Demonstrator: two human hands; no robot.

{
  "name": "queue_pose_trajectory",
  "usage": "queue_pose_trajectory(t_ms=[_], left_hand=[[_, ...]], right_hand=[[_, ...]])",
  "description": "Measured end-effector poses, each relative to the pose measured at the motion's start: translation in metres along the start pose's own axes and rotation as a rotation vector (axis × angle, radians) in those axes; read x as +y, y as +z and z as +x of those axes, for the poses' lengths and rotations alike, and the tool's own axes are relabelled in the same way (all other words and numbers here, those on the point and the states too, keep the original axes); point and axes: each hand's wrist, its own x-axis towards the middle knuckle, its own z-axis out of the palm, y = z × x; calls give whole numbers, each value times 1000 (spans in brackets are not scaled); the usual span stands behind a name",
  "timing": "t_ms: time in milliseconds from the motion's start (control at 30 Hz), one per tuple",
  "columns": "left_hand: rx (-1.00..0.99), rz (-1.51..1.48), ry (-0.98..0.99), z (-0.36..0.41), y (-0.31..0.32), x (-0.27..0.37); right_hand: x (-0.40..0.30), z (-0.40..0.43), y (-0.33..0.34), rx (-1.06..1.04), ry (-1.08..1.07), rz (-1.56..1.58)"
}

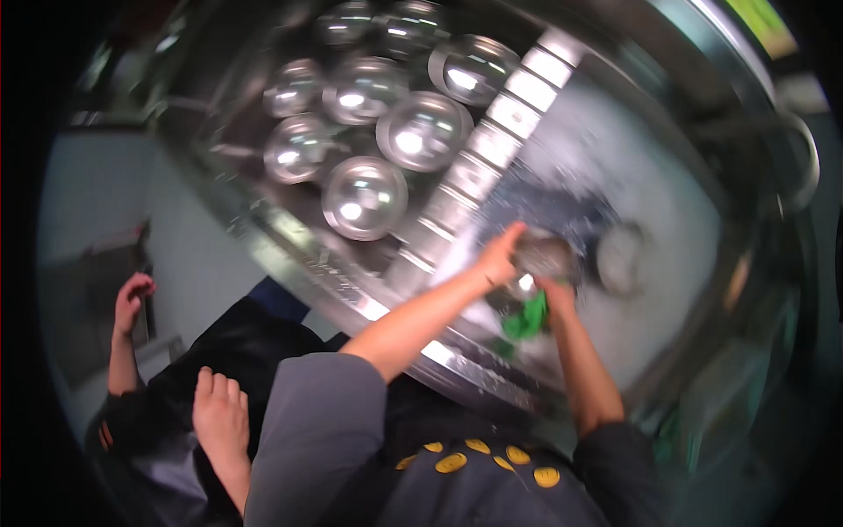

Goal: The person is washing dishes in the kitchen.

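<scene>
Over the right basin of a metal sink, my left hand (503, 253) grips the left rim of a shiny metal bowl (545, 255). My right hand (555, 293) is at the bowl's lower right side, with a green cloth or scrubber (527, 319) hanging beside its fingers; whether the fingers grip the cloth too is blurred. Foamy water (665, 197) fills the basin around them. Another round metal bowl (621, 258) lies in the water to the right, blurred.
Several metal bowls (425, 132) stand in the left basin, beyond a ridged metal divider (495, 135). A co-worker's hand (222, 412) and their other hand (134, 303) are at the left. A curved metal pipe or handle (811, 158) rises at the far right. The sink's wet front edge (369, 306) runs before me.
</scene>
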Motion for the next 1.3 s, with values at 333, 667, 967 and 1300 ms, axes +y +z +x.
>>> queue_pose_trajectory(t_ms=[333,667,967,1300], left_hand=[[-265,541,-218,49,44,27],[163,-76,-41,45,33,8],[-71,736,-19,40,46,68],[634,493,1036,53,-43,176]], right_hand=[[-103,-5,-25,183,-901,-1153],[-33,7,-3,-144,368,381],[-117,-25,-51,256,-677,-838],[-112,-37,-102,-452,5,496]])
